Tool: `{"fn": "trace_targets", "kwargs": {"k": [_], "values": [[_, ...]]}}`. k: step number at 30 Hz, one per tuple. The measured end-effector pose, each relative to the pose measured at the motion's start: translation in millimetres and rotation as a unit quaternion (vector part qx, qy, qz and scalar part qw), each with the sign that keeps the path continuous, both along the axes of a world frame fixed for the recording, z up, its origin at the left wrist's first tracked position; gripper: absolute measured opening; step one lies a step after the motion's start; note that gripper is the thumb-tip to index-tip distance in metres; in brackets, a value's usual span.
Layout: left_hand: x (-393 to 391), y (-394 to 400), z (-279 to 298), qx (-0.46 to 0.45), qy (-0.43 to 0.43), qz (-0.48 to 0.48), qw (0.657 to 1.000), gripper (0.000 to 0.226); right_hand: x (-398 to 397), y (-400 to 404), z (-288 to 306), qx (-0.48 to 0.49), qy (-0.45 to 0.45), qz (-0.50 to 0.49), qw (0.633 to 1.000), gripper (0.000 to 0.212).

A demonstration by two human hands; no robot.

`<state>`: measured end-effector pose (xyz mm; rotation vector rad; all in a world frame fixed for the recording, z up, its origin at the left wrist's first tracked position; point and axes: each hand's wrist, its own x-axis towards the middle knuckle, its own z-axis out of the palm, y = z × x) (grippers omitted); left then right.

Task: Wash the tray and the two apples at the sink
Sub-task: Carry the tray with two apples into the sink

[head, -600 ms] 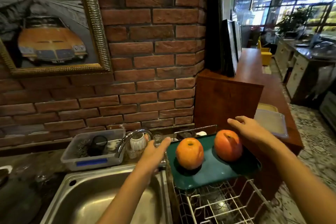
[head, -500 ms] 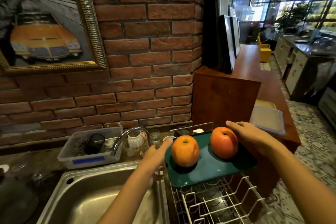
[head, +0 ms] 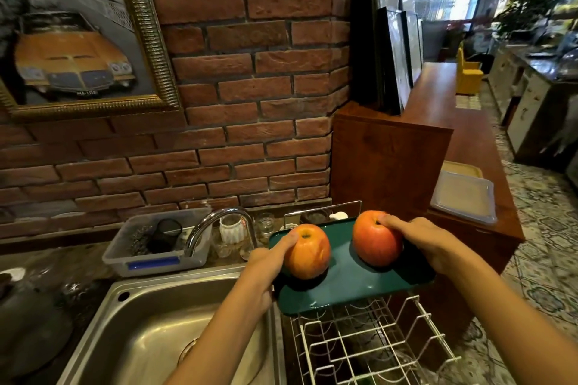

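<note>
The tray (head: 350, 284) rested on the rack (head: 372, 344) beside the sink (head: 150, 331), holding both apples (head: 308, 251). The left hand (head: 266, 262) and right hand (head: 422, 241) each curled partly closed against one apple, lifting neither. No washing appeared started; the whole task remained.

The sink basin (head: 150, 334) at near left is open from above, with only the curved faucet (head: 215, 225) arching over its far edge. Behind the faucet, a plastic bin (head: 156, 256) and small glasses (head: 266, 225) crowd the bench against the brick wall (head: 250, 103). At right, the wooden cabinet (head: 391, 159) stands just behind the tray (head: 353, 287), which covers the far part of the wire rack (head: 372, 350).
</note>
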<state>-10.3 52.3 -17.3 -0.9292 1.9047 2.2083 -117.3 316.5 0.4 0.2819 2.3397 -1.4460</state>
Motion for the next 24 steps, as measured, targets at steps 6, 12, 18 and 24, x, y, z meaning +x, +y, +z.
{"fn": "trace_targets", "kwargs": {"k": [6,12,18,24], "values": [[10.8,-17.2,11.8,0.000,0.038,0.039,0.999,0.043,16.0,-18.3,27.9,-0.002,0.047,-0.025,0.999,0.070],[33.9,-62.6,26.8,-0.004,0.056,0.034,0.998,0.053,40.7,-59.4,44.2,-0.023,0.048,-0.007,0.999,0.072],[65.3,-129.5,28.8,-0.012,0.044,0.039,0.998,0.050,75.8,-126.8,32.7,-0.039,0.041,-0.007,0.998,0.075],[94.6,-206.4,23.3,-0.032,0.047,0.027,0.998,0.046,106.0,-197.8,15.7,-0.071,0.008,-0.008,0.997,0.074]]}}
